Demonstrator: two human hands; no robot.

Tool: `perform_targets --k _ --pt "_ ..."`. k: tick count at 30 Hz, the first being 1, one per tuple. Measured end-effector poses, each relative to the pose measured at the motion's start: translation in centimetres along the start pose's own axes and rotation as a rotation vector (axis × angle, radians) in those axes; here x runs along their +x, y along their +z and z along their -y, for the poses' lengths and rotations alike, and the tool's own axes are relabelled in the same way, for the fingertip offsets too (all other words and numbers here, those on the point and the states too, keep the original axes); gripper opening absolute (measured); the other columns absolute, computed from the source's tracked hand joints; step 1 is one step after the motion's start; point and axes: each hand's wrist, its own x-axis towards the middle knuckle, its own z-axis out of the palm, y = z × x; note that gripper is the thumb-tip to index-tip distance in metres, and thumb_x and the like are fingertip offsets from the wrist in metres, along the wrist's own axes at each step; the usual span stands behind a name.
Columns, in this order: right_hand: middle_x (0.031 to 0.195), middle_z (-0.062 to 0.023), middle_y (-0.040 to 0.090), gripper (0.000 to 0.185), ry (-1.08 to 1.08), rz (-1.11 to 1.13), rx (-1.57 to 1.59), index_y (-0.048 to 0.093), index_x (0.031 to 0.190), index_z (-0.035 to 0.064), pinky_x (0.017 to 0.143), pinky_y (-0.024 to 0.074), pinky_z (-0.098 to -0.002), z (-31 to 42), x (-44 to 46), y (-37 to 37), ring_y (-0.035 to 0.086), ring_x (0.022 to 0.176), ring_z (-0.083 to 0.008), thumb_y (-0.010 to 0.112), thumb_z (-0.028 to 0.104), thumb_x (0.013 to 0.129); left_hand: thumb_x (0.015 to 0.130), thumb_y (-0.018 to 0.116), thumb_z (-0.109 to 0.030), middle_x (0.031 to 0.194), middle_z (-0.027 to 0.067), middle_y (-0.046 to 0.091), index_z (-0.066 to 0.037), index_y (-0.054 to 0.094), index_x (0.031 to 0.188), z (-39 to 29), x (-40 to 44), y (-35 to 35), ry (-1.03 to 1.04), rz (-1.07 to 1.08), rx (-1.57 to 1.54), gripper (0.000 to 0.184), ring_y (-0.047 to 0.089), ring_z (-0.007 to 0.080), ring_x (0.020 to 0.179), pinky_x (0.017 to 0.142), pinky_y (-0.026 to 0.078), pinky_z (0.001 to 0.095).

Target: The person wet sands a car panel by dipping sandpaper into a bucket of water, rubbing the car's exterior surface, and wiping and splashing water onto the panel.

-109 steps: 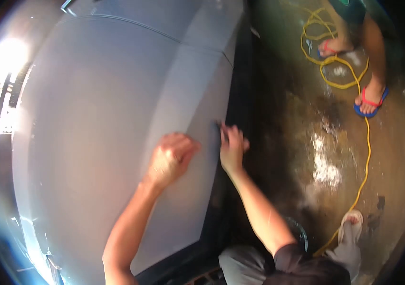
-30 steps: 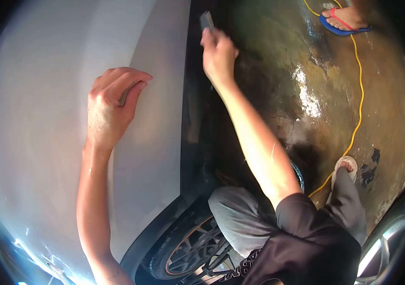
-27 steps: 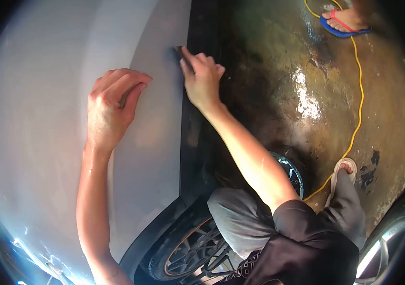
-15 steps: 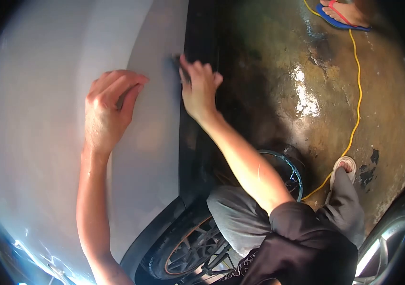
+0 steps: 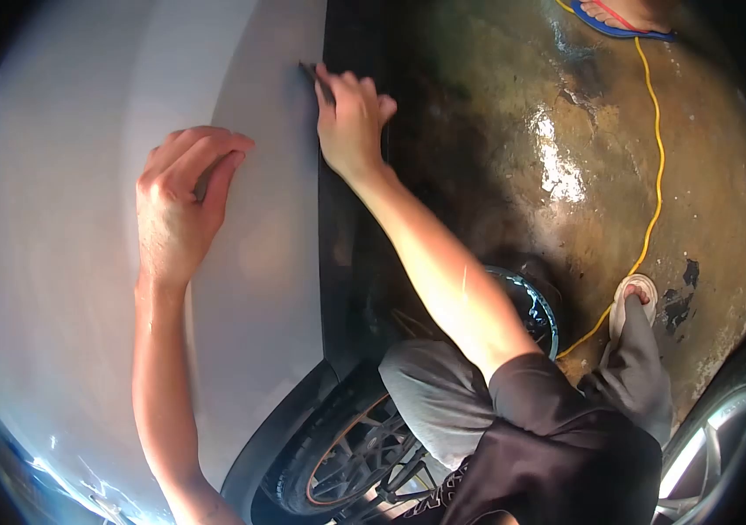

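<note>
Before me is the silver-grey body panel [image 5: 250, 254] of a car. My right hand [image 5: 351, 131] is closed round a thin, flat dark piece [image 5: 307, 73], whose end meets the panel near its dark lower trim. The kind of piece is hard to tell, as the fingers cover most of it. Over the panel to the left, my left hand [image 5: 182, 188] is bent with thumb and fingertips pinched together. Whatever lies between those fingers, if anything, cannot be made out. Wet marks shine on the left wrist.
Below the panel is a car wheel [image 5: 347, 455]. A bucket with a blue rim [image 5: 539, 302] stands by my knee. A yellow cord [image 5: 658, 166] runs over the wet floor [image 5: 513, 210], past another person's foot in a blue flip-flop [image 5: 622, 24]. Another wheel [image 5: 710, 446] is at lower right.
My right hand has moved up along the panel's lower edge, with the dark piece in it. My left hand has shifted slightly left in view, still pinched.
</note>
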Motion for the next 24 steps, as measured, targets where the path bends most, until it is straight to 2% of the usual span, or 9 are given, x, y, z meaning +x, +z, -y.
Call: perform_targets --k 7,10,11,13,16,17,19,21,24 --pt "0.092 -0.0029 0.059 0.037 0.013 0.141 0.054 0.070 0.128 0.0109 0.086 0.0301 -0.0426 1.5 -6.0 -3.0 0.055 0.096 -0.0248 0.069 0.006 0.091 0.087 0.073 0.002 0.093 0.0023 0.075 -0.008 0.075 0.093 -0.1 0.0 -0.3 -0.052 0.024 -0.015 0.012 0.070 0.0230 0.093 0.085 0.051 0.0346" --pt "0.093 -0.0028 0.062 0.031 -0.040 -0.019 0.042 0.070 0.126 0.0090 0.086 0.0304 -0.0421 -0.1 -0.8 -0.2 0.055 0.094 -0.0244 0.067 0.010 0.095 0.087 0.073 0.002 0.093 0.0019 0.075 -0.008 0.075 0.093 0.0 -0.1 -0.2 0.011 0.004 0.008 0.012 0.070 0.0230 0.093 0.086 0.051 0.0350" --pt "0.093 -0.0030 0.063 0.028 -0.037 0.008 0.047 0.070 0.126 0.0086 0.086 0.0308 -0.0419 -0.4 0.2 -0.1 0.056 0.093 -0.0243 0.067 0.013 0.098 0.087 0.073 0.002 0.093 0.0019 0.075 -0.008 0.075 0.093 0.0 -0.3 -0.1 -0.001 0.007 0.006 0.012 0.070 0.0230 0.093 0.086 0.051 0.0350" --pt "0.094 -0.0023 0.062 0.037 -0.022 0.022 0.040 0.069 0.127 0.0085 0.087 0.0302 -0.0420 0.3 -1.7 -0.7 0.055 0.094 -0.0242 0.067 0.003 0.091 0.087 0.073 0.002 0.092 0.0021 0.075 -0.009 0.075 0.093 -0.1 -0.1 -0.1 0.000 -0.001 0.009 0.012 0.070 0.0230 0.092 0.086 0.050 0.0349" --pt "0.097 -0.0006 0.058 0.066 0.043 0.217 0.091 0.067 0.132 0.0090 0.088 0.0298 -0.0434 1.9 -7.1 -3.5 0.054 0.098 -0.0245 0.062 -0.011 0.069 0.087 0.073 0.002 0.092 0.0024 0.075 -0.009 0.075 0.093 0.1 -0.1 -0.3 -0.004 0.015 0.007 0.012 0.070 0.0229 0.092 0.086 0.050 0.0349" --pt "0.097 -0.0006 0.058 0.066 0.040 0.213 0.092 0.067 0.132 0.0090 0.088 0.0298 -0.0434 1.5 -6.6 -3.1 0.054 0.098 -0.0245 0.062 -0.011 0.069 0.087 0.073 0.002 0.092 0.0024 0.075 -0.009 0.075 0.093 0.1 0.0 -0.3 -0.001 0.012 0.008 0.012 0.070 0.0229 0.092 0.086 0.050 0.0349" --pt "0.097 -0.0013 0.060 0.056 -0.041 0.050 0.096 0.068 0.130 0.0094 0.087 0.0299 -0.0432 0.7 -3.7 -1.7 0.055 0.097 -0.0248 0.065 -0.007 0.077 0.087 0.073 0.002 0.092 0.0027 0.074 -0.008 0.075 0.093 0.1 -0.1 -0.1 0.000 0.003 -0.002 0.012 0.070 0.0229 0.092 0.086 0.050 0.0350" --pt "0.096 -0.0032 0.065 0.033 -0.033 -0.011 0.024 0.070 0.129 0.0110 0.086 0.0301 -0.0434 -0.5 1.5 0.6 0.057 0.096 -0.0255 0.066 0.013 0.097 0.087 0.073 0.002 0.092 0.0025 0.074 -0.008 0.075 0.093 0.0 0.0 -0.1 0.007 0.006 0.013 0.012 0.069 0.0228 0.092 0.086 0.050 0.0350" --pt "0.093 -0.0026 0.063 0.031 -0.034 0.021 0.009 0.070 0.129 0.0114 0.086 0.0296 -0.0430 -0.7 1.5 0.6 0.057 0.095 -0.0244 0.066 0.015 0.097 0.087 0.073 0.002 0.092 0.0025 0.074 -0.008 0.075 0.093 0.1 -0.4 -0.1 0.009 0.002 0.019 0.012 0.069 0.0228 0.092 0.086 0.050 0.0349"
